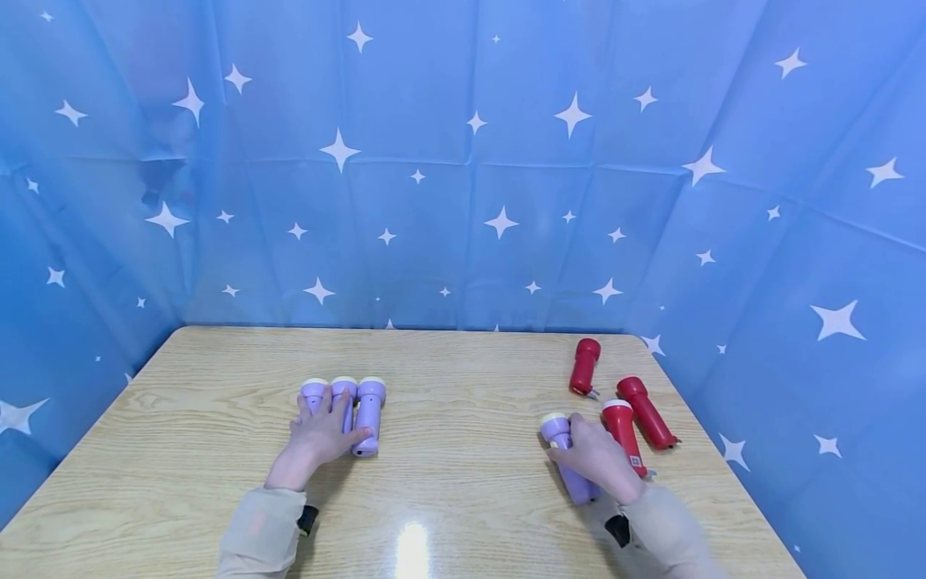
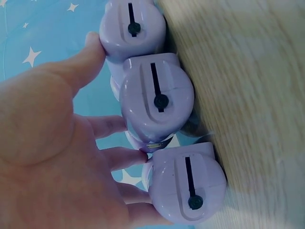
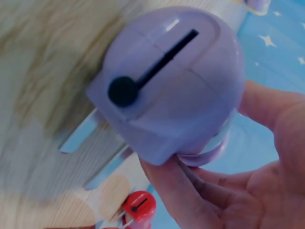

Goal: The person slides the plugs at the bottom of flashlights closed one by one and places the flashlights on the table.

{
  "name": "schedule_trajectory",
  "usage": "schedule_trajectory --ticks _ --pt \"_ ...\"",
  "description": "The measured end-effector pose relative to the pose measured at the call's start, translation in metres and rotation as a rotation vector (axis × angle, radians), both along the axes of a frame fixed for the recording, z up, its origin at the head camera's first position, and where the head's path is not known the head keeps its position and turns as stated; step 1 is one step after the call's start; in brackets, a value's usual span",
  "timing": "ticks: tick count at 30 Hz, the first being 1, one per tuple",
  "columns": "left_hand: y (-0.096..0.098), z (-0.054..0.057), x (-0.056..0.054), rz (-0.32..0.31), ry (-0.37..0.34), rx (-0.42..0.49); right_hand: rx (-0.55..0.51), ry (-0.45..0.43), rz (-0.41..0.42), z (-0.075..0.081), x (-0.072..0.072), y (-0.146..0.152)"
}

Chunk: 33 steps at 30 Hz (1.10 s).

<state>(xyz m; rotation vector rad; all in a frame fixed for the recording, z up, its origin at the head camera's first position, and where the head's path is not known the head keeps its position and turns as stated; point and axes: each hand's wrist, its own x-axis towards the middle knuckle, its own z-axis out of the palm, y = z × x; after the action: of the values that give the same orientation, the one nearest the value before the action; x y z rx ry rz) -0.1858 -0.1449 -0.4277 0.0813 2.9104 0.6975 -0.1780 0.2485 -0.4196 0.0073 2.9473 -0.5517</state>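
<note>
On the left half of the table, three purple flashlights lie side by side: the left one (image 1: 313, 390), the middle one (image 1: 344, 386) and the right one (image 1: 371, 406). My left hand (image 1: 318, 438) rests over them, fingers spread and thumb against the right one. In the left wrist view their rounded ends with black slider switches show, the lowest flashlight (image 2: 188, 183) slightly apart from the other two. A fourth purple flashlight (image 1: 576, 485) is in my right hand (image 1: 599, 457), gripped between thumb and fingers. Two metal plug prongs (image 3: 78, 131) stick out near its end.
Three red flashlights lie on the right side: one farther back (image 1: 584, 366), one near the right edge (image 1: 651, 416) and one with a white rim (image 1: 620, 426) right beside my right hand. A blue star-patterned curtain (image 1: 434, 201) surrounds the wooden table (image 1: 463, 402).
</note>
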Motion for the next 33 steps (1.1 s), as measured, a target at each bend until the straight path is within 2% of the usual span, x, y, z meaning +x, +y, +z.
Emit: schedule_trajectory --ticks 4,11,23,26,30,33 --pt "0.0 0.0 0.001 0.003 0.001 0.006 -0.009 -0.002 -0.006 -0.001 -0.003 -0.003" --pt "-0.001 0.0 0.002 0.003 0.003 0.022 -0.007 0.045 0.006 0.0 -0.007 -0.009" --pt "0.003 0.002 0.006 -0.018 0.07 -0.021 -0.019 0.086 -0.009 0.006 -0.016 -0.027" --pt "0.003 0.001 0.006 -0.032 0.128 -0.041 -0.039 0.074 -0.022 0.009 -0.018 -0.033" --pt "0.003 -0.001 0.005 -0.058 0.271 -0.073 -0.06 0.075 -0.018 0.012 -0.02 -0.043" --pt "0.005 -0.002 0.003 -0.072 0.366 -0.075 -0.072 0.11 0.008 0.014 -0.023 -0.05"
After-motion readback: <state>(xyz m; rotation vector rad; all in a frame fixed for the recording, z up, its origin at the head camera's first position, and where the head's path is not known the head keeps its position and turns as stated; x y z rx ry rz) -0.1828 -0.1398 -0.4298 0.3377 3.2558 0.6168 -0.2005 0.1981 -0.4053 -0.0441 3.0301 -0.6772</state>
